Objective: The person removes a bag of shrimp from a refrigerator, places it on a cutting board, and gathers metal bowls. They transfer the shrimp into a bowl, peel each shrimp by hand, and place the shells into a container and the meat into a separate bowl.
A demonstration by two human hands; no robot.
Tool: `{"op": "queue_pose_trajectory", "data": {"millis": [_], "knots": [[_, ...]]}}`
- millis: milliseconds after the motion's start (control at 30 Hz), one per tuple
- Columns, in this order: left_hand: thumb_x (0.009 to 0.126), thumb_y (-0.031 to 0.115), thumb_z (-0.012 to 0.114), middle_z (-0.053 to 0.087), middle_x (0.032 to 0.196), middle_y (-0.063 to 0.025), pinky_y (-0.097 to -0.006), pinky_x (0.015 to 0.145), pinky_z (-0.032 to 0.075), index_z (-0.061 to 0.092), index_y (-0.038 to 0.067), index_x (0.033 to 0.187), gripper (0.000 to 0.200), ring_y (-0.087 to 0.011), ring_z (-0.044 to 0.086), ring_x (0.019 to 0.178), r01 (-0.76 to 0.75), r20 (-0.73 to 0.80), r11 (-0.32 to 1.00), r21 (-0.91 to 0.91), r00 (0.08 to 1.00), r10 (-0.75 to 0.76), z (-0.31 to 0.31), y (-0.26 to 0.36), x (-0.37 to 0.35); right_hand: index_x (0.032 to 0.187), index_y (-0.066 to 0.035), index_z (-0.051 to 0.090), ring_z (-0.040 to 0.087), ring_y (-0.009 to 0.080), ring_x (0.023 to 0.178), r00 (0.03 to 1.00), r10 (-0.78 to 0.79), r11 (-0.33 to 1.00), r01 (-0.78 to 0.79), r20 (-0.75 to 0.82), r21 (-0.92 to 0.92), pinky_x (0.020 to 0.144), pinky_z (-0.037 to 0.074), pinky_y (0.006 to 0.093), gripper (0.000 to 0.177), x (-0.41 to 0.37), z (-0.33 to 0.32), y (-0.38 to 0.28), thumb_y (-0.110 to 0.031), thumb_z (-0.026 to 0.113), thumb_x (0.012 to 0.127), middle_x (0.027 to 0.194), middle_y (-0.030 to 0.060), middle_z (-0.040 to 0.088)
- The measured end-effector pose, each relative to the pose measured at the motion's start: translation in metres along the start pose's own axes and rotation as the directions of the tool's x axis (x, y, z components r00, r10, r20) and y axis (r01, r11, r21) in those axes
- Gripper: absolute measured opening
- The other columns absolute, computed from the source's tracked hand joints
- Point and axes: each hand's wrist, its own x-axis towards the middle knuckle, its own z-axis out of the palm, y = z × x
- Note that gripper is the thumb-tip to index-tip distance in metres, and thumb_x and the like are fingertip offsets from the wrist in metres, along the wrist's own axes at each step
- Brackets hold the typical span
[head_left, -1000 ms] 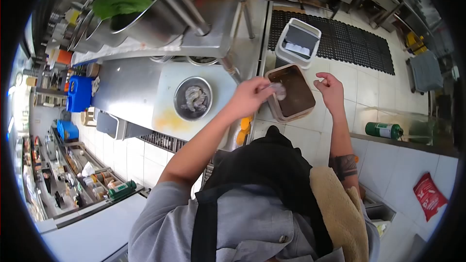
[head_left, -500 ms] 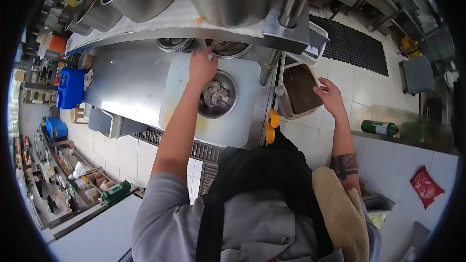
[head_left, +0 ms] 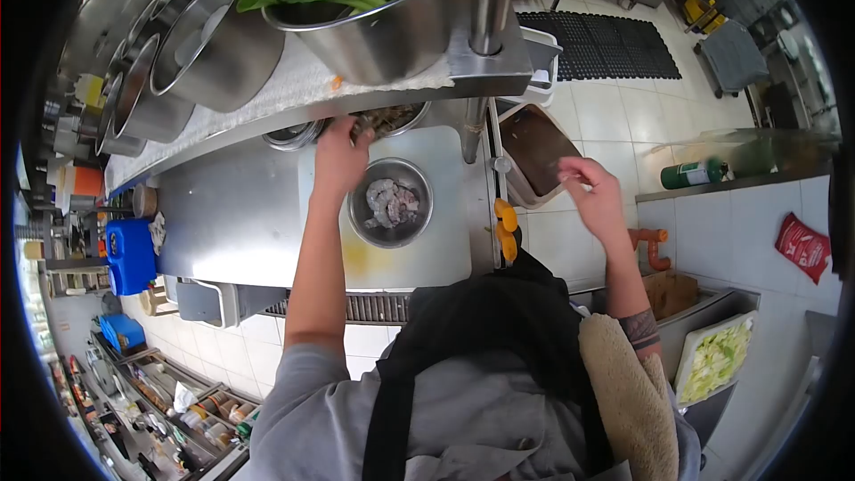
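My left hand (head_left: 342, 160) is closed at the edge of a metal bowl of brownish, unpeeled-looking shrimp (head_left: 392, 118), partly hidden under the shelf. Between its thumb and fingers shows a small greyish piece that looks like a shrimp (head_left: 361, 127). Just nearer to me, a steel bowl (head_left: 426, 222) holds several pale peeled shrimp (head_left: 389, 204) on a white cutting board (head_left: 445, 254). Off to the right, my right hand (head_left: 591, 194) hovers by the near right edge of a bin with a brown inside (head_left: 533, 147). Its fingertips are pinched together; anything in them is too small to make out.
A shelf (head_left: 356, 93) overhangs the counter, carrying steel pots and a pot of leafy greens (head_left: 365, 36). A metal post (head_left: 476, 129) stands between board and bin. Yellow-orange handles (head_left: 506, 230) stick up at the counter edge. A tray of chopped greens (head_left: 715, 361) sits lower right.
The view has shifted and turned. My left hand has closed at the far bowl, with a small greyish piece now showing in it. My right hand's fingers have drawn together near the bin.
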Motion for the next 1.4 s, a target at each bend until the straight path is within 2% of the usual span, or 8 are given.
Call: {"op": "queue_pose_trajectory", "data": {"millis": [100, 300, 367, 633, 800, 1033, 1100, 1400], "knots": [[0.094, 0.019, 0.071, 0.071, 0.110, -0.0265, -0.0446, 0.086, 0.054, 0.067, -0.001, 0.123, 0.035, -0.0421, 0.070, 0.098, 0.021, 0.112, 0.976, -0.216, 0.994, 0.003, -0.006, 0.058, -0.049, 0.120, 0.000, 0.070, 0.066, 0.0266, 0.113, 0.870, -0.493, 0.854, 0.487, 0.014, -0.183, 0.100, 0.052, 0.0369, 0.033, -0.001, 0.030, -0.059, -0.009, 0.076, 0.089, 0.122, 0.0114, 0.071], [0.097, 0.015, 0.067, 0.070, 0.111, -0.0253, -0.0472, 0.084, 0.055, 0.065, 0.000, 0.123, 0.030, -0.0437, 0.069, 0.098, -0.071, 0.206, 0.923, -0.379, 0.966, 0.159, 0.052, 0.147, -0.085, 0.120, -0.002, 0.071, 0.067, 0.0303, 0.109, 0.769, -0.622, 0.737, 0.638, 0.145, -0.223, 0.093, 0.053, 0.0397, 0.034, 0.032, 0.046, -0.078, -0.015, 0.077, 0.089, 0.117, 0.0148, 0.071], [0.097, 0.013, 0.065, 0.070, 0.111, -0.0244, -0.0498, 0.083, 0.055, 0.064, 0.001, 0.123, 0.028, -0.0444, 0.068, 0.098, -0.098, 0.100, 0.930, -0.355, 0.985, 0.142, 0.069, 0.164, -0.080, 0.109, -0.001, 0.071, 0.068, 0.0322, 0.085, 0.936, -0.202, 0.979, 0.185, 0.287, 0.086, 0.076, 0.053, 0.0401, 0.027, 0.036, 0.037, -0.069, -0.019, 0.072, 0.089, 0.095, 0.0176, 0.070], [0.089, 0.012, 0.064, 0.067, 0.087, -0.0139, -0.0443, 0.072, 0.058, 0.064, 0.002, 0.097, 0.013, -0.0352, 0.070, 0.083, -0.541, 0.219, 0.817, 0.201, 0.837, 0.501, 0.162, 0.184, -0.053, 0.092, 0.003, 0.075, 0.072, 0.0412, 0.080, 0.961, -0.027, 0.970, 0.092, 0.276, -0.226, 0.075, 0.057, 0.0477, 0.027, 0.059, 0.020, 0.012, -0.022, 0.064, 0.091, 0.086, 0.0251, 0.072], [0.083, 0.010, 0.065, 0.072, 0.093, -0.0160, -0.0434, 0.074, 0.060, 0.068, 0.001, 0.093, 0.014, -0.0322, 0.074, 0.086, -0.495, 0.415, 0.765, 0.412, 0.849, 0.326, 0.196, 0.219, -0.053, 0.090, 0.003, 0.077, 0.075, 0.0385, 0.089, 0.925, 0.190, 0.746, 0.082, 0.330, -0.661, 0.087, 0.060, 0.0480, 0.024, 0.093, 0.006, 0.060, -0.016, 0.064, 0.086, 0.088, 0.0254, 0.074], [0.092, 0.021, 0.063, 0.074, 0.097, -0.0205, -0.0500, 0.081, 0.058, 0.069, 0.002, 0.100, 0.021, -0.0397, 0.072, 0.094, -0.238, 0.507, 0.919, 0.315, 0.861, 0.050, 0.176, 0.227, -0.070, 0.082, 0.000, 0.074, 0.073, 0.0354, 0.069, 0.746, 0.069, 0.835, 0.320, 0.662, -0.447, 0.066, 0.059, 0.0442, 0.021, 0.147, 0.014, 0.277, -0.016, 0.064, 0.090, 0.075, 0.0181, 0.073], [0.096, 0.024, 0.062, 0.073, 0.096, -0.0201, -0.0501, 0.081, 0.057, 0.069, 0.002, 0.102, 0.024, -0.0395, 0.071, 0.092, -0.154, 0.478, 0.957, 0.247, 0.878, 0.019, 0.168, 0.226, -0.086, 0.080, -0.001, 0.071, 0.064, 0.0276, 0.057, 0.698, 0.513, 0.831, -0.550, 0.500, -0.084, 0.058, 0.055, 0.0392, 0.018, 0.142, 0.019, 0.303, -0.010, 0.061, 0.093, 0.062, 0.0117, 0.063], [0.097, 0.019, 0.064, 0.072, 0.098, -0.0215, -0.0453, 0.082, 0.055, 0.069, 0.004, 0.117, 0.025, -0.0393, 0.071, 0.090, 0.038, 0.249, 0.996, -0.077, 0.968, -0.017, 0.160, 0.215, -0.109, 0.113, -0.003, 0.066, 0.068, 0.0204, 0.088, 0.651, 0.672, 0.466, -0.742, 0.352, 0.481, 0.078, 0.058, 0.0346, 0.019, 0.168, 0.039, 0.307, -0.013, 0.060, 0.098, 0.100, 0.0093, 0.069]]}}
